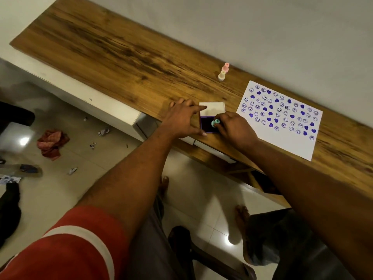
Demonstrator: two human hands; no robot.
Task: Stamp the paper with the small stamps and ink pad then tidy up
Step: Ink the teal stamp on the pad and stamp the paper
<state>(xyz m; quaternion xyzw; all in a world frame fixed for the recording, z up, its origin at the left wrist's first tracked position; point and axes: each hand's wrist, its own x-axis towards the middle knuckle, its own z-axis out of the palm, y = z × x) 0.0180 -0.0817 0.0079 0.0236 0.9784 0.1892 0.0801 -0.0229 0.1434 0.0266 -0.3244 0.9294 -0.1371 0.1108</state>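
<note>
A white paper (298, 142) lies on the wooden table (125, 55), covered with purple smiley and heart prints. Left of it sits the open purple ink pad (206, 124), its white lid (214, 108) flipped back. My right hand (234, 128) grips a small teal stamp (215, 123) and holds it on the dark ink surface. My left hand (182, 120) rests with fingers spread against the pad's left side, index finger on the lid's edge. A pink stamp (225, 67) and a cream stamp (221, 75) stand upright further back.
A white wall runs just behind the table. Below the table's near edge are white drawers (214, 150). On the tiled floor lie a red cloth (52, 142) and scattered paper scraps (104, 131). My bare feet (245, 223) show beneath.
</note>
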